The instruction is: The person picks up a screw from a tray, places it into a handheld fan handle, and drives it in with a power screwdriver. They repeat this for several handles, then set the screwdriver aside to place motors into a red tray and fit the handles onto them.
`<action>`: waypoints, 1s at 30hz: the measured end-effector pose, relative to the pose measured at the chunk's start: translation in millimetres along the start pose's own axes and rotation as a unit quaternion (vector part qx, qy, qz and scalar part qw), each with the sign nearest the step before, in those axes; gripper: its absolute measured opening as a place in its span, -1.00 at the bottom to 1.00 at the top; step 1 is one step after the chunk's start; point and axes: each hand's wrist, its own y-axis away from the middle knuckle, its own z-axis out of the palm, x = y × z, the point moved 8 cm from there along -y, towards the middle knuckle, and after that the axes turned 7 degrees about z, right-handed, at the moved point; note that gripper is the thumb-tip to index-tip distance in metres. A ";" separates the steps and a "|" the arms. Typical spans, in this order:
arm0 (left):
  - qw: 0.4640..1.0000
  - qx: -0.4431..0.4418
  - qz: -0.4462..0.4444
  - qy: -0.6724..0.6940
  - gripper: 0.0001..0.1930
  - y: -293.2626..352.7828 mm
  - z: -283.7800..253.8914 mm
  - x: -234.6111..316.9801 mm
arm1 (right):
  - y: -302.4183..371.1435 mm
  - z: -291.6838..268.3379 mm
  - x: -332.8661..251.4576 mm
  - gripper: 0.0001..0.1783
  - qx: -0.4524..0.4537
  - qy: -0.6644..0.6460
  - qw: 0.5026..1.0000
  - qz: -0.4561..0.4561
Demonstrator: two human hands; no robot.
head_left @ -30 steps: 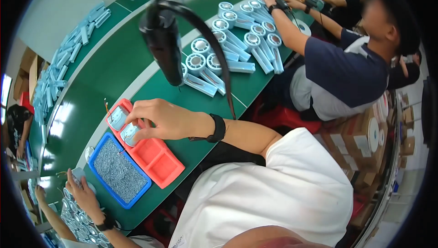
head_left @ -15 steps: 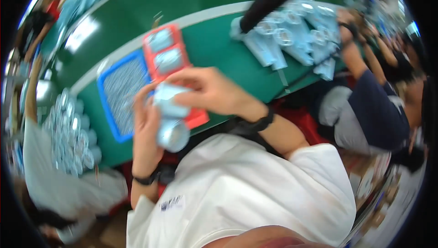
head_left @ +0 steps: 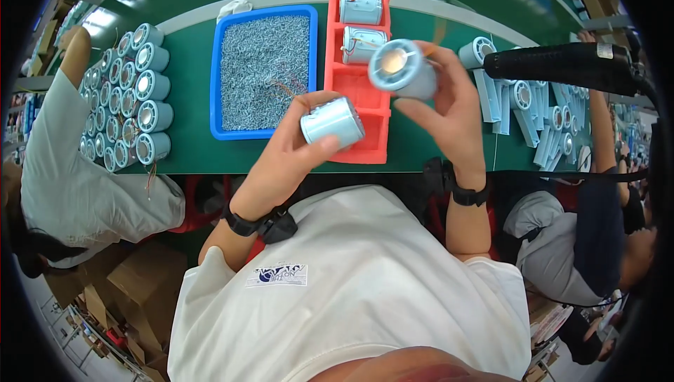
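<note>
My left hand point(head_left: 281, 157) grips a light blue cylindrical motor housing point(head_left: 328, 126) on its side, with wires sticking out behind the fingers. Higher and to the right, my right hand point(head_left: 456, 112) holds a second light blue cylindrical housing point(head_left: 414, 81), its round face with a copper-coloured centre tilted toward me; it is a little blurred. Both hands are above the front part of a red compartment tray point(head_left: 360, 145). Two more housings with wires, one at the back point(head_left: 361, 7) and one in front of it point(head_left: 364, 43), lie in that tray's far compartments.
Left of the red tray, a blue tray point(head_left: 215, 80) holds a heap of small screws. Stacked housings point(head_left: 153, 86) stand further left, near another person's arm. On the right lie light blue handled parts point(head_left: 526, 104), with a black tool point(head_left: 562, 62) reaching over them.
My hands, close together around two housings before, are now apart with one housing each. My right hand has moved right and away from me. The whole view has turned and steadied.
</note>
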 end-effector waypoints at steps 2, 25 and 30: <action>0.993 -0.029 0.061 -0.098 -0.53 0.0 3.9 4.8 | -6.0 9.9 2.7 -0.30 -0.022 0.114 0.993 -0.024; 0.707 -0.086 0.382 -0.589 -0.47 9.7 41.0 -5.9 | 2.0 19.2 4.6 -0.52 -0.058 0.252 0.950 -0.176; 0.767 -0.060 0.371 -0.520 -0.52 11.1 37.0 -2.9 | -1.4 15.1 -5.7 -0.55 -0.100 0.287 0.938 -0.168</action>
